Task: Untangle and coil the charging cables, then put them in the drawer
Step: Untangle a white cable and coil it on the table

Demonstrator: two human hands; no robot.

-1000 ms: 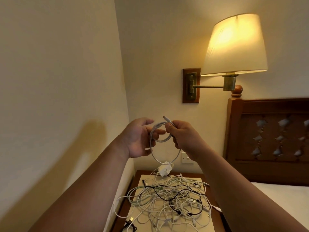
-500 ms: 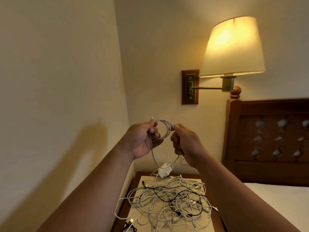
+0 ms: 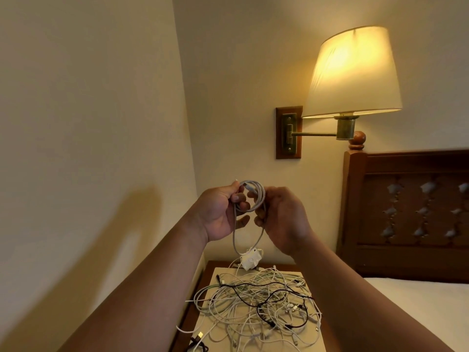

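Left hand [image 3: 220, 214] pinches the small white cable coil [image 3: 262, 196] in the air above the nightstand [image 3: 308, 345]. Right hand [image 3: 284, 219] is curled round the coil's right side, and the uncoiled slack hangs straight down between the hands. The tangled cables [image 3: 256, 301] lie directly below and ahead, about equally near either hand. Drawer not in view, no readable labels or brands.

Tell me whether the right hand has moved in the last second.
Yes, slightly: the right hand has dropped a little farther below the wall bracket.
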